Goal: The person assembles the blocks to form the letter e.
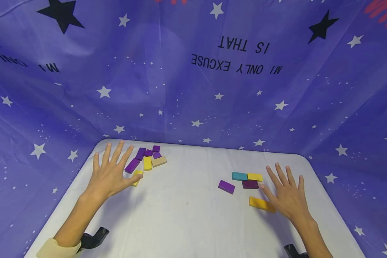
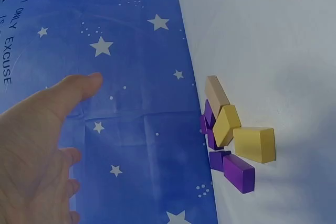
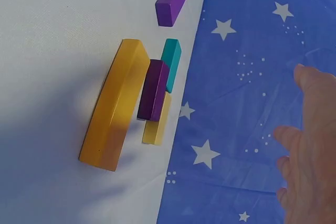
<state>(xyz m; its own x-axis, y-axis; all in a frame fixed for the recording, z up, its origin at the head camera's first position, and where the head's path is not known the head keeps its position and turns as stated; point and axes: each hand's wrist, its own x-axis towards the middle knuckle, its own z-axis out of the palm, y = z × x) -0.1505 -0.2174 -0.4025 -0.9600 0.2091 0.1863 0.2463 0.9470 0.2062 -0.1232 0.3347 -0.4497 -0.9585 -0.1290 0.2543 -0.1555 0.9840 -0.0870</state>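
My left hand (image 1: 109, 178) hovers with spread fingers beside a cluster of blocks at the table's left, its thumb overlapping a yellow block (image 1: 136, 182) in the head view. That cluster also has several purple blocks (image 1: 132, 165), a second yellow block (image 1: 147, 163) and a tan block (image 1: 159, 161). On the right, my right hand (image 1: 290, 199) is spread too, holding nothing. It overlaps one end of a long orange-yellow block (image 3: 113, 108). Beyond that lie a teal block (image 1: 239, 176), a yellow block (image 1: 255, 177), a dark purple block (image 1: 250, 184) and a purple block (image 1: 226, 187).
A white-covered table (image 1: 187, 222) lies under both hands. Blue-purple cloth (image 1: 180, 89) with stars and lettering rises at its back and sides. A black strap piece (image 1: 95, 238) shows at the left wrist, another (image 1: 293, 251) at the right.
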